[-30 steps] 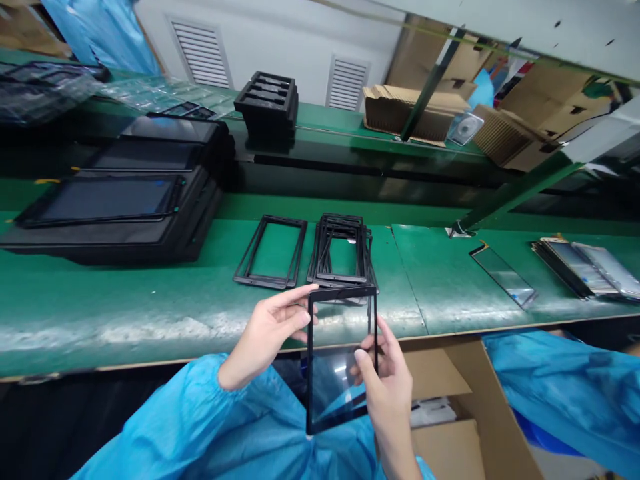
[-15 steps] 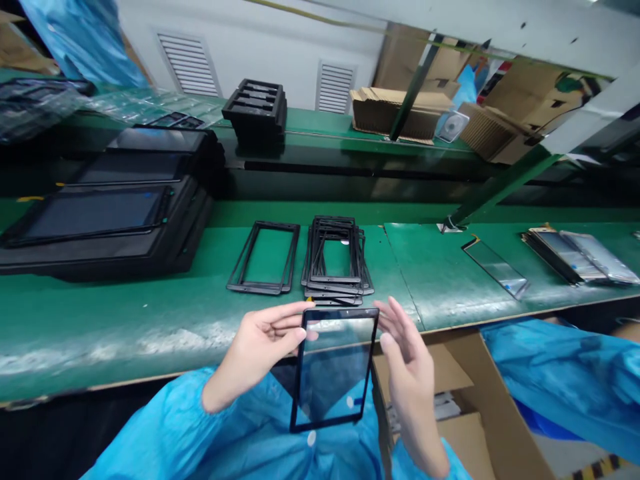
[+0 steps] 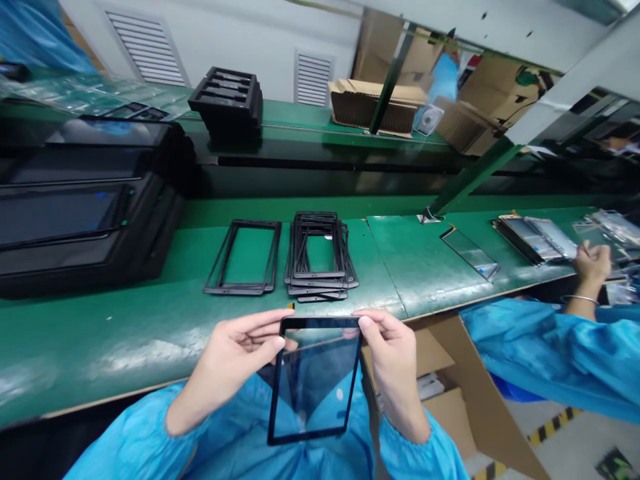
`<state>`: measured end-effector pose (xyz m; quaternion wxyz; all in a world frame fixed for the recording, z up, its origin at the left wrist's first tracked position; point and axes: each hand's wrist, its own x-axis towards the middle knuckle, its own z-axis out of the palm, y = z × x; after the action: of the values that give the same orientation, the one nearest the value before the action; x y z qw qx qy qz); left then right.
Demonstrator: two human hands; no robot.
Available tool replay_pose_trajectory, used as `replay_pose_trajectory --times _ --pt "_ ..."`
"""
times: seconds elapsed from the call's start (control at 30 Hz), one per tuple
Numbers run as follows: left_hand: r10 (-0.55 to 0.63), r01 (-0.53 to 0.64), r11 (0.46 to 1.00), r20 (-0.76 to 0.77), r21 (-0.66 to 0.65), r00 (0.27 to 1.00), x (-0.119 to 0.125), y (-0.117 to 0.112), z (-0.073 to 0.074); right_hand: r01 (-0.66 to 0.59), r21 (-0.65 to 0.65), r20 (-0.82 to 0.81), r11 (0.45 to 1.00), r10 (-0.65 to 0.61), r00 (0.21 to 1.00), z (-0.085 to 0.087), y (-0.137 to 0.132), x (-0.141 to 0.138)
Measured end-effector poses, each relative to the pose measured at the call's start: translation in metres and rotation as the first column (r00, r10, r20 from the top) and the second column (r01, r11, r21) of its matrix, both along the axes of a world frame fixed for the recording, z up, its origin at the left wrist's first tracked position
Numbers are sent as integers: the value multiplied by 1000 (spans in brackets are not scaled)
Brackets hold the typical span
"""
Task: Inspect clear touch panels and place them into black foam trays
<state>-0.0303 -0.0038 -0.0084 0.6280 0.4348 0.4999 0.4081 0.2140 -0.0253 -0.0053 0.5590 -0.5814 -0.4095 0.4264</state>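
Note:
A black-bordered glass touch panel (image 3: 316,380) is held up in front of my chest, its middle see-through and reflecting. My left hand (image 3: 235,353) pinches its upper left edge between thumb and fingers. At the upper right corner, my right hand (image 3: 393,357) grips it the same way. A small orange flex tab (image 3: 291,307) sticks out near my left fingertips. Just beyond the panel on the green bench lies a stack of black frames (image 3: 320,283), and to its left a smaller pair of black frames (image 3: 243,290).
Black trays with dark panels (image 3: 65,213) are piled at left. A clear panel (image 3: 469,253) and stacked screens (image 3: 535,239) lie at right, near a co-worker's hand (image 3: 593,267). A cardboard box (image 3: 480,393) stands below the bench edge. A green post (image 3: 470,180) rises from the bench.
My right hand, open beside the panel before, has closed on its upper right corner. The view has swung right, and a co-worker's hand now shows at the right.

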Motion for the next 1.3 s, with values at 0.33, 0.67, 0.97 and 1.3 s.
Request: replay_pose_trajectory --times 0.33,0.67,0.97,1.3 --pt "-62 152 955 -329 255 942 -7 1 -1 -122 29 -80 992 124 989 -4 -8 -10" --pt "-434 474 875 -276 97 858 -2 10 30 -413 -133 -235 901 376 896 -6 -8 16" --pt "69 -67 996 -43 59 997 0 -11 2 -26 -137 -223 990 -5 975 -33 -9 24" --pt "135 -134 991 -47 14 990 4 -12 12 -39 -28 -95 999 36 995 -7 -14 19"
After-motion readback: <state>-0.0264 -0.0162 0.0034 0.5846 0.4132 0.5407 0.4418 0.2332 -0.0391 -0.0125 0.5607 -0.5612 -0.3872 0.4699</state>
